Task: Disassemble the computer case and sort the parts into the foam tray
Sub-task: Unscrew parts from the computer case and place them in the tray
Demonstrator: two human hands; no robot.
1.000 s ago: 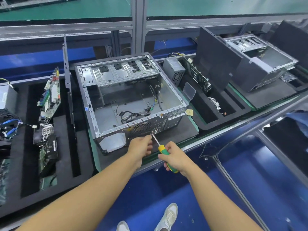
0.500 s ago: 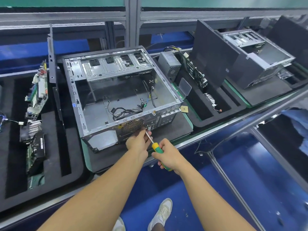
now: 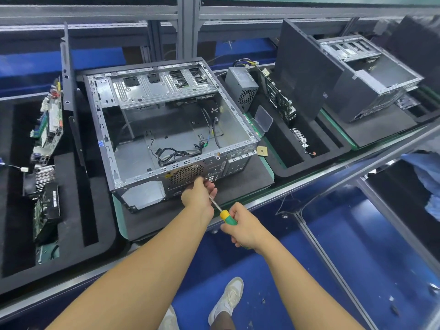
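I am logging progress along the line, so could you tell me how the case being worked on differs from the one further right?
The near case has a screwdriver at its rear panel, the left hand on the shaft, the right hand gripping the handle; the far case is untouched. Loose cables lie in the near case; the far case's floor looks bare. Both lie open side up on dark foam.

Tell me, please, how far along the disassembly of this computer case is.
Done: the computer case is open and largely gutted, with boards already standing in the foam tray on its left. In hand: the right hand grips the screwdriver, its shaft aimed at the rear panel beside the left hand. Left: loose cables lie inside the case.
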